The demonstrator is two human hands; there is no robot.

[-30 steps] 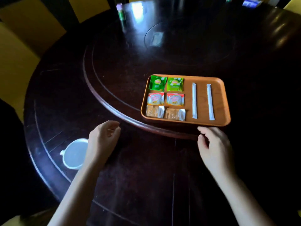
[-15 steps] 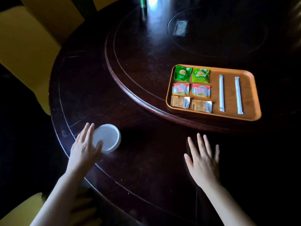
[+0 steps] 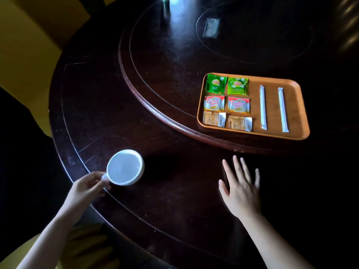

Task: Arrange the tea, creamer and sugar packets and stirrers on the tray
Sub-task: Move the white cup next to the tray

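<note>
An orange tray [image 3: 297, 109] sits on the raised turntable at the right. On it lie two green tea packets [image 3: 216, 84], two red-and-white creamer packets [image 3: 214, 103] and two brown sugar packets [image 3: 213, 119] in neat rows, with two white wrapped stirrers [image 3: 262, 107] laid parallel beside them. A white cup [image 3: 124, 167] stands near the table's left edge; my left hand [image 3: 87, 188] pinches its handle. My right hand [image 3: 241, 188] lies flat on the table with fingers spread, in front of the tray and apart from it.
The dark round table [image 3: 174, 200] has a raised turntable rim [image 3: 155, 107] running between the cup and the tray. Yellow chairs [image 3: 25, 45] stand at the far left. A small packet [image 3: 210, 28] lies on the turntable's centre, and a bottle [image 3: 165, 2] stands at the far edge.
My view has swung left and down. My left hand went from beside the cup to gripping its handle, and the cup now stands upright, mouth up. My right hand drew back from the tray and spread flat.
</note>
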